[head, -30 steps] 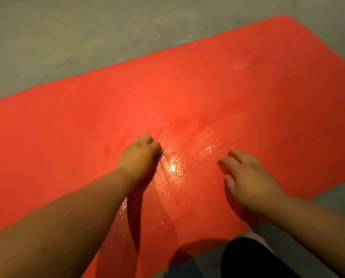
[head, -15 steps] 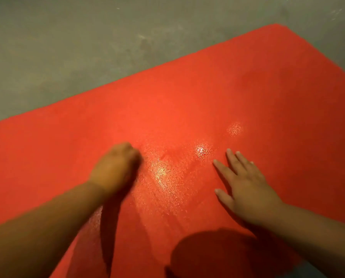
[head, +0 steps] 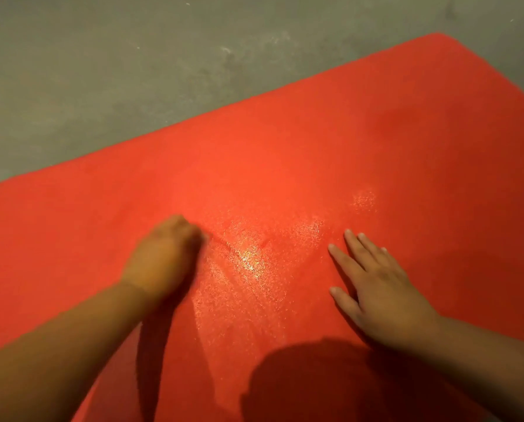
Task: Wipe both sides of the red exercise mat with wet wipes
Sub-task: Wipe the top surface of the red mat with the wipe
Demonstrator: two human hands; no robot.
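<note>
Red mat (head: 285,153) with glistening wet patch (head: 248,257)

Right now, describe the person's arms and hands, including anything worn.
The left forearm and right forearm are bare to the picture's edge: no sleeve, watch or bracelet shows. The right hand has no glove or ring; its fingers end in short, plain nails. The left hand is gloveless too, but blur hides finer detail.

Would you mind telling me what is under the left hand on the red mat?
The left hand, fingers curled and blurred, rests on the red mat beside a wet sheen. Whatever it may be pressing down is hidden beneath it.
</note>
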